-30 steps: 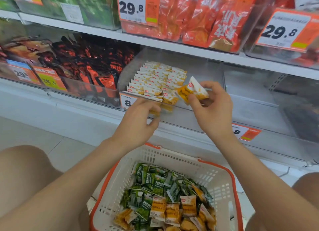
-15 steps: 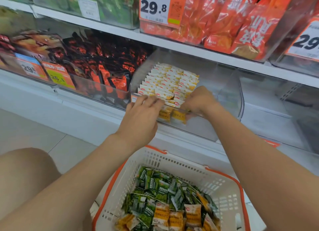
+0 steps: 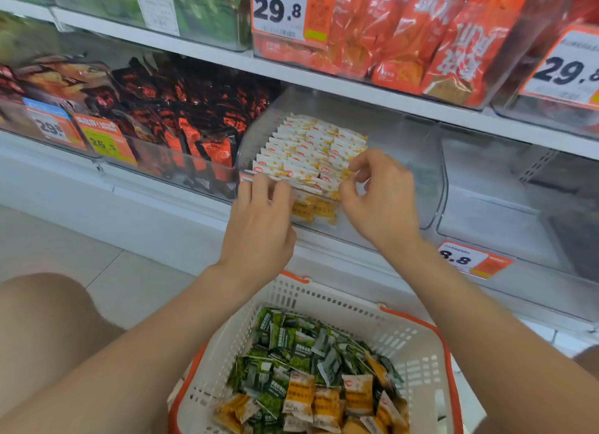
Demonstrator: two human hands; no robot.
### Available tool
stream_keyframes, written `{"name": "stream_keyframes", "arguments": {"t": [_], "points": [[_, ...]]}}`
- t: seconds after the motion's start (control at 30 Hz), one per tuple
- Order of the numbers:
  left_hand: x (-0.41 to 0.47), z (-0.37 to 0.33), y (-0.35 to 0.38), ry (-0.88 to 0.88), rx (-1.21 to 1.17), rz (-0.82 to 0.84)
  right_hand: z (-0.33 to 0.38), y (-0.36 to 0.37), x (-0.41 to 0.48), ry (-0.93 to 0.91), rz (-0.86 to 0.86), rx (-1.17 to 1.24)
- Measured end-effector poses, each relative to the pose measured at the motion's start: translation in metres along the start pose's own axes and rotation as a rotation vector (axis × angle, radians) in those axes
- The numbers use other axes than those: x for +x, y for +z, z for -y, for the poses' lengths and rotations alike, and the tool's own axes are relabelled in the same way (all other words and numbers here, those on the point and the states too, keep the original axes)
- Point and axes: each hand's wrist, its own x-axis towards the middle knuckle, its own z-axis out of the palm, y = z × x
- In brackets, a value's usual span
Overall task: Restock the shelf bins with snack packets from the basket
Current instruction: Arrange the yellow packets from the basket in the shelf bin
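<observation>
Left hand (image 3: 259,219): straight fingers on front rim of clear bin (image 3: 408,148), touching front row of white-and-yellow packets (image 3: 308,148). Right hand (image 3: 381,195): fingers curled at row's right end, grip unclear. Below: white basket (image 3: 343,302) with green and yellow packets (image 3: 291,351).

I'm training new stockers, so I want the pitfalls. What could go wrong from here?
1. The white-and-yellow packets stand in rows filling only the left of the clear bin; once the left hand and right hand leave, they may topple rightward.
2. The basket mixes green packets with yellow packets; a green one might get grabbed.
</observation>
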Motion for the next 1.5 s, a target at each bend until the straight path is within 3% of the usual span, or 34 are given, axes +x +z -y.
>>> {"name": "stream_keyframes", "arguments": {"t": [0.07, 0.17, 0.27, 0.43, 0.53, 0.67, 0.77, 0.87, 1.0, 1.13, 1.33, 1.5], "points": [[-0.011, -0.007, 0.008, -0.04, 0.03, 0.109, 0.009, -0.007, -0.031, -0.058, 0.09, 0.048], [-0.034, -0.014, 0.028, -0.166, -0.011, 0.589, 0.012, -0.006, -0.085, -0.012, 0.427, 0.011], [-0.064, -0.02, 0.057, -0.099, 0.038, 0.967, 0.003, 0.006, -0.131, 0.01, 0.753, -0.027], [-0.12, -0.029, 0.102, -0.077, 0.198, 1.383, -0.012, 0.025, -0.178, -0.156, 1.205, -0.272], [-0.157, -0.026, 0.125, -0.045, 0.243, 1.518, -0.019, 0.031, -0.194, -0.227, 1.417, -0.353], [-0.2, -0.013, 0.149, 0.072, 0.252, 1.627, -0.024, 0.034, -0.196, -0.236, 1.5, -0.363], [-0.226, 0.004, 0.17, -0.009, 0.267, 1.689, -0.028, 0.039, -0.194, -0.239, 1.457, -0.358], [-0.234, 0.01, 0.176, -0.032, 0.307, 1.662, -0.034, 0.043, -0.194, -0.24, 1.431, -0.363], [-0.218, 0.005, 0.169, 0.126, 0.287, 1.616, -0.04, 0.041, -0.193, -0.243, 1.406, -0.337], [-0.207, 0.008, 0.164, 0.047, 0.272, 1.566, -0.041, 0.034, -0.19, -0.234, 1.389, -0.337], [-0.175, 0.027, 0.14, -0.109, 0.064, 1.442, -0.038, 0.023, -0.181, -0.222, 1.327, -0.311], [-0.118, 0.011, 0.102, -0.265, -0.337, 1.319, -0.039, 0.01, -0.167, -0.214, 1.201, -0.258]]}}
